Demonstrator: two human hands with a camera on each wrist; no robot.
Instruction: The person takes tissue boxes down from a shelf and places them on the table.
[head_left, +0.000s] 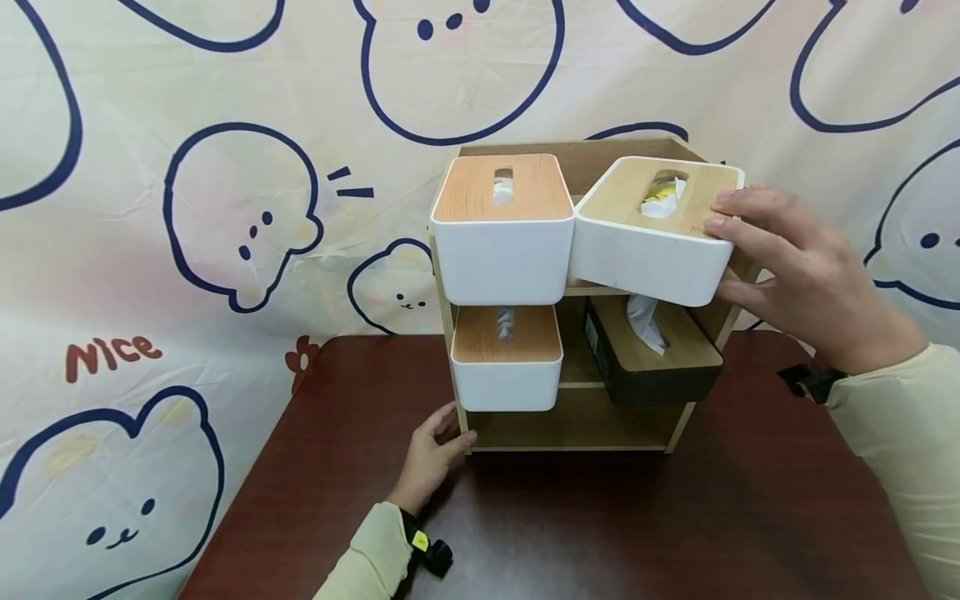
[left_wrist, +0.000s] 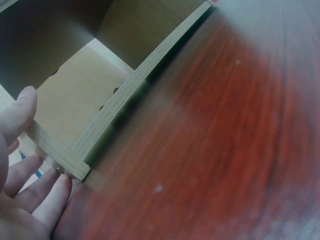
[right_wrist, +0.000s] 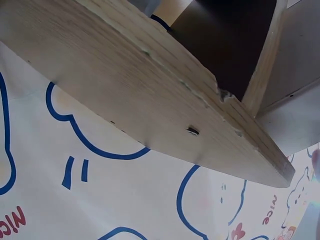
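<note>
A wooden shelf (head_left: 573, 429) stands on the table. My right hand (head_left: 813, 279) grips the right end of a white tissue box (head_left: 637, 262) with a light wood lid, fingers on the lid and thumb lower at its side. That box sits askew and tilted at the shelf's top right, jutting out in front. With thumb inside and fingers outside, my left hand (head_left: 427, 462) holds the lower left side panel (left_wrist: 57, 150) of the shelf. In the right wrist view, the shelf's right side panel (right_wrist: 150, 100) fills much of the picture; little of the hand shows there.
Left of the tilted box is another white tissue box (head_left: 502, 262) with an orange-toned wood lid. Below are a smaller white tissue box (head_left: 506, 383) and a black tissue box (head_left: 663, 386) with tissue sticking out. A dark red table (head_left: 337, 442) meets a bear-patterned backdrop (head_left: 247, 375).
</note>
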